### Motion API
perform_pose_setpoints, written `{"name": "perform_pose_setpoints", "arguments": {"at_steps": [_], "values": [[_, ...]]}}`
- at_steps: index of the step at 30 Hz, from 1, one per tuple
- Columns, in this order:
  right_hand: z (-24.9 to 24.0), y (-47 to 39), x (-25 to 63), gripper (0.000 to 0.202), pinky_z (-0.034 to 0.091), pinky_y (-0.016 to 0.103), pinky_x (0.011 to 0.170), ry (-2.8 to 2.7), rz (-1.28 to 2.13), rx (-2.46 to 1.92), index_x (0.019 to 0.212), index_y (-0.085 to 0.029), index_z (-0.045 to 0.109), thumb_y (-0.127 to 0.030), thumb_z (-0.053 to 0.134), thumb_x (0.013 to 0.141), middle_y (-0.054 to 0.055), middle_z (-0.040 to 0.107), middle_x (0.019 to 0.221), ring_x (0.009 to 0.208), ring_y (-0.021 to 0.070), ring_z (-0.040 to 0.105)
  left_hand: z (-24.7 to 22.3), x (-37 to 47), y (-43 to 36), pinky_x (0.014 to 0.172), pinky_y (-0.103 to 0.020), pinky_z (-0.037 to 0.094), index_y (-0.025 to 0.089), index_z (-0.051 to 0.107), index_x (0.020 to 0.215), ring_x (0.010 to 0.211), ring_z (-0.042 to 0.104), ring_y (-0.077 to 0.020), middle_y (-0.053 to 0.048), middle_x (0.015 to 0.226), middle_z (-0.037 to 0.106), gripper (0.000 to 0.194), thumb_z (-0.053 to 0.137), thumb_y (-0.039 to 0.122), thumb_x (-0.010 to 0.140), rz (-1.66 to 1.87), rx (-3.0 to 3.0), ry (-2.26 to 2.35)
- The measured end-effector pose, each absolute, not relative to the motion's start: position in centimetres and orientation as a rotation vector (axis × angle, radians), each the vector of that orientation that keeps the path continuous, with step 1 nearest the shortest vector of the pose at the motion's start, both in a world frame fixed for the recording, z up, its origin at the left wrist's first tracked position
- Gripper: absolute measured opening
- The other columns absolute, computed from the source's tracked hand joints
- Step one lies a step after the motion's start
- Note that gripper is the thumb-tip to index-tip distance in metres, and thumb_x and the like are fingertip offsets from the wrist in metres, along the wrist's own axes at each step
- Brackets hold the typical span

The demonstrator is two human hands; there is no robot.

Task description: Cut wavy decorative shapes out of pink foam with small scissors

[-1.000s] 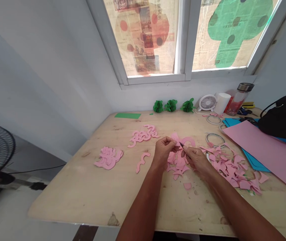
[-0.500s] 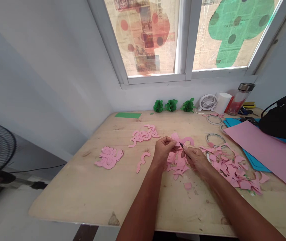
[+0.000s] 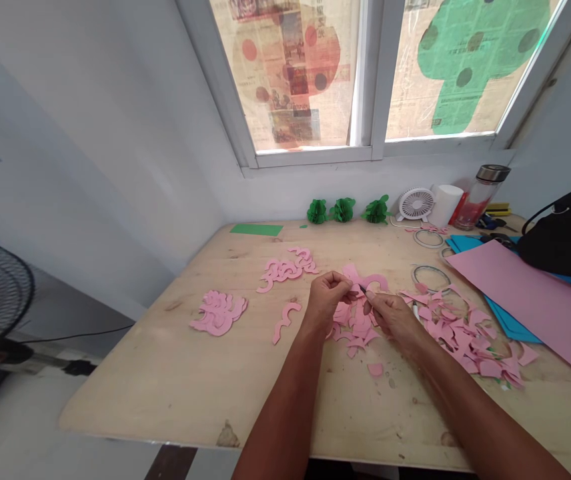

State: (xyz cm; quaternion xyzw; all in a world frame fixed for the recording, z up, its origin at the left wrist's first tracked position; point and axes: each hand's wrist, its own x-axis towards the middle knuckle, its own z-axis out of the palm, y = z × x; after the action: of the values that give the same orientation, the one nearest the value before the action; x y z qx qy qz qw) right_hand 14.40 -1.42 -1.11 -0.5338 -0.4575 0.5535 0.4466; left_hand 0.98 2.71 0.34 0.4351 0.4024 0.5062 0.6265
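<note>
A curved pink paper piece is pinched between the thumb and fingers of my left hand, raised a little over the table. My right hand is closed round a small tool with a dark, narrow tip, which meets the paper near my left fingertips. Most of the tool is hidden by my fingers, so its kind is unclear. Pink paper scraps lie beneath both hands. To the left of my left forearm rests a wavy pink strip.
Wavy pink cut-outs lie in a stack and a looser heap. Right of my hand are a scrap pile, tape rolls, a pink sheet and a black bag. Green paper ornaments and a small fan line the wall.
Both hands stay at almost the same spot, still gripping the pink paper and the tool. The dark tip has shifted only slightly; the view has moved a touch.
</note>
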Motion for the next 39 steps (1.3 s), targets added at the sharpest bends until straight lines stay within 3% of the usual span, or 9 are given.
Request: {"name": "perform_pose_setpoints", "arguments": {"at_steps": [11, 18, 24, 29, 39], "values": [[-1.0, -1.5, 14.4, 0.040, 0.009, 0.019, 0.033, -1.030, 1.433, -1.285, 0.064, -0.016, 0.053, -0.054, 0.050, 0.075, -0.011, 0.022, 0.038, 0.034, 0.0048, 0.013, -0.3, 1.1, 3.1, 0.053, -0.022, 0.042, 0.013, 0.056, 0.062, 0.051, 0.056, -0.0100, -0.002, 0.055, 0.060, 0.019, 0.069, 0.026, 0.057, 1.205, 0.813, 0.898], [-1.2, -1.5, 14.2, 0.034, 0.015, 0.021, 0.037, -1.036, 1.120, -1.226, 0.071, -0.016, 0.056, -0.049, 0.056, 0.072, -0.009, 0.028, 0.044, 0.037, 0.0063, 0.020, -1.3, 2.2, 2.9, 0.051, -0.020, 0.040, 0.013, 0.057, 0.066, 0.051, 0.052, -0.0075, 0.000, 0.056, 0.057, 0.025, 0.073, 0.028, 0.055, 1.146, 0.665, 0.803], [-1.5, -1.2, 14.5, 0.031, 0.017, 0.022, 0.038, -0.957, 0.991, -1.291, 0.060, -0.018, 0.047, -0.043, 0.065, 0.065, -0.008, 0.029, 0.047, 0.040, 0.0068, 0.023, -1.4, 3.2, 2.0, 0.050, -0.020, 0.039, 0.013, 0.057, 0.064, 0.051, 0.051, -0.0078, -0.001, 0.057, 0.056, 0.026, 0.073, 0.031, 0.056, 1.027, 0.734, 0.758], [-1.5, -1.0, 14.8, 0.028, 0.017, 0.021, 0.037, -0.860, 1.027, -1.252, 0.068, -0.018, 0.051, -0.042, 0.065, 0.064, -0.009, 0.027, 0.045, 0.039, 0.0066, 0.022, -1.3, 3.3, 1.7, 0.049, -0.020, 0.039, 0.013, 0.055, 0.061, 0.050, 0.050, -0.0081, 0.000, 0.056, 0.054, 0.025, 0.072, 0.030, 0.055, 0.980, 0.853, 0.800], [-1.5, -1.0, 14.7, 0.027, 0.014, 0.022, 0.037, -0.892, 1.035, -1.246, 0.066, -0.017, 0.051, -0.041, 0.063, 0.065, -0.008, 0.027, 0.047, 0.040, 0.0063, 0.020, -0.8, 2.4, 2.0, 0.046, -0.019, 0.037, 0.013, 0.057, 0.065, 0.047, 0.048, -0.0072, 0.001, 0.054, 0.053, 0.022, 0.071, 0.028, 0.056, 0.980, 0.978, 0.875]]}}
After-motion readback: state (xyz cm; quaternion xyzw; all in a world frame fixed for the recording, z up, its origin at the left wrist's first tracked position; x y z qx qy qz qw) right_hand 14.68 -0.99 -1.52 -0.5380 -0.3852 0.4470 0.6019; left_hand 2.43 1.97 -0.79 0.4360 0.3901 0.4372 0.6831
